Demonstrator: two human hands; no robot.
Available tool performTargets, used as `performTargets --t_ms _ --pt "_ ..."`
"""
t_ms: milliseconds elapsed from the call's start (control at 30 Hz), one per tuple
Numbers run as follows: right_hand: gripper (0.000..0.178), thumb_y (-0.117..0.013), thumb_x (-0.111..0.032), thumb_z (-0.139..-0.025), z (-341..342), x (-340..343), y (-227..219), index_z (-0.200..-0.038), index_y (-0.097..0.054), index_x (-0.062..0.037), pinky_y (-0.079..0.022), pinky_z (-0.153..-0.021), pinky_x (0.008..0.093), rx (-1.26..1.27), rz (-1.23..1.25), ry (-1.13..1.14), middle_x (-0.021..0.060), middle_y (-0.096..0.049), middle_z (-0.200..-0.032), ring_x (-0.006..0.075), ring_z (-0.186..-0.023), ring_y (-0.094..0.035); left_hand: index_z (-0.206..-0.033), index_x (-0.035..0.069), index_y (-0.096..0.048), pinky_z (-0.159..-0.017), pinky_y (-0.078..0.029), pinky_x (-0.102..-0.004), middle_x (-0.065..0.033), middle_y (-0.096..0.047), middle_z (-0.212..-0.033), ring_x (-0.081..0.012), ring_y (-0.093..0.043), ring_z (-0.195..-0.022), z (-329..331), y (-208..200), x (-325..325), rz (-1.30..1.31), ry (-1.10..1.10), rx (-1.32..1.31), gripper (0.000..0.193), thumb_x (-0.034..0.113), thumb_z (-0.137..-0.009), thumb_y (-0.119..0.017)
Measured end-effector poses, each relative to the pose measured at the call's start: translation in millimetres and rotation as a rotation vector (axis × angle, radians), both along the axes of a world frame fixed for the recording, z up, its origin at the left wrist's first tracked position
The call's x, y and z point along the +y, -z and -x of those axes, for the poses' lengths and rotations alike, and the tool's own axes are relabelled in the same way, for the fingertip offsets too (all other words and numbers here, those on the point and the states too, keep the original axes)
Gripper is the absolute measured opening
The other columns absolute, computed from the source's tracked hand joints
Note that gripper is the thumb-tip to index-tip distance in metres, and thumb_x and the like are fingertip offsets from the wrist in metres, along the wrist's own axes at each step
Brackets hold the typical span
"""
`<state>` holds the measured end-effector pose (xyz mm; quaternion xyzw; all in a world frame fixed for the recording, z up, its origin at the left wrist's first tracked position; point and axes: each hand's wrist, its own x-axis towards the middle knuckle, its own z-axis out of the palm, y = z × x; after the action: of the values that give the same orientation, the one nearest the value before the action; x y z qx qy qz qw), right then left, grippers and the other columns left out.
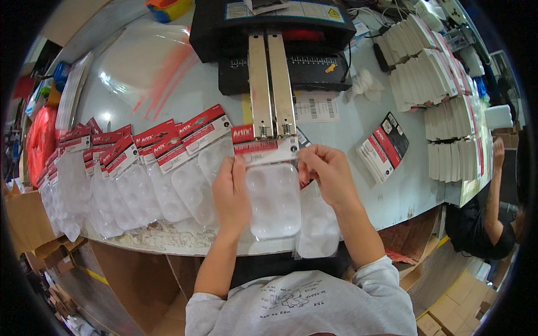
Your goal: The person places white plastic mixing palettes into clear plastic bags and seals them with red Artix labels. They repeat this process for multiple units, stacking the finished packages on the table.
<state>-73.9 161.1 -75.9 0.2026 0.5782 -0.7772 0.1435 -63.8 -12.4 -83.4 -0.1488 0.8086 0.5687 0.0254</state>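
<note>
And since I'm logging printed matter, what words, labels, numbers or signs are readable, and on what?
I won't copy wording; print shows on:
Red-and-white cards: bold lettering; rest tiny.
Black machine: yellow warning triangle; print too small.
White sheet: barcodes, too small.
Grey shirt: dark lettering.

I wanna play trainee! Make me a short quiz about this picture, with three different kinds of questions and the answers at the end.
1. What do the left hand and right hand hold?
A) scissors
B) a red and white card above a white tray
C) a drinking cup

2. True or false: the flat clear bags lie to the left of the black machine.

3. Fill in the blank: the tall stacks of cards stand on the ____ side of the table.

Key: 1. B; 2. true; 3. right.
</note>
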Motion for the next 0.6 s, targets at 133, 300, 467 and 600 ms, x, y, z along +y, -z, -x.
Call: performTargets --t_ms 133,300,467,600 --pt "0.014 -0.058 -0.012 -0.086 14.9 1.1 16.7 -0.080 -0.061 0.0013 -0.043 -0.052 0.0212 0.022 0.016 0.049 0.0040 -0.058 -0.066 0.0098 -0.054 -0.053 -0.078 -0.001 -0.048 -0.059 -0.037 -0.0246 -0.0047 -0.047 -0.067 -0.0096 -0.038 -0.064 23.8 21.0 -3.9 -0.136 -0.002 0.140 0.029 0.021 -0.097 -0.044" --pt "0.016 -0.058 -0.012 -0.087 13.4 1.9 18.3 -0.083 -0.062 0.0027 -0.045 -0.054 0.0221 0.096 0.007 0.011 0.0057 -0.060 -0.069 0.0111 -0.057 -0.056 -0.075 0.000 -0.046 -0.058 -0.037 -0.0239 -0.0030 -0.046 -0.066 -0.0092 -0.036 -0.062 18.6 35.0 -0.5 -0.122 -0.024 0.198 0.030 0.021 -0.097 -0.044" --pt "0.028 -0.065 -0.019 -0.083 12.1 46.8 -13.1 -0.096 -0.062 0.0052 -0.049 -0.066 0.0254 0.315 -0.595 -0.068 0.0096 -0.064 -0.078 0.0163 -0.069 -0.063 -0.093 0.000 -0.061 -0.073 -0.044 -0.0302 -0.0087 -0.063 -0.078 -0.0186 -0.056 -0.074 26.2 1.1 -42.2 0.109 -0.153 0.017 0.025 0.019 -0.095 -0.046" --pt "0.057 -0.075 -0.032 -0.073 -2.6 54.3 -17.1 -0.111 -0.056 0.0066 -0.047 -0.082 0.0306 0.382 -1.199 -0.272 0.0196 -0.061 -0.106 0.0262 -0.100 -0.059 -0.121 0.006 -0.052 -0.089 -0.041 -0.0379 -0.0126 -0.051 -0.121 -0.0297 -0.048 -0.112 21.7 -18.7 -87.3 0.705 -0.017 0.127 0.037 0.017 -0.086 -0.057"
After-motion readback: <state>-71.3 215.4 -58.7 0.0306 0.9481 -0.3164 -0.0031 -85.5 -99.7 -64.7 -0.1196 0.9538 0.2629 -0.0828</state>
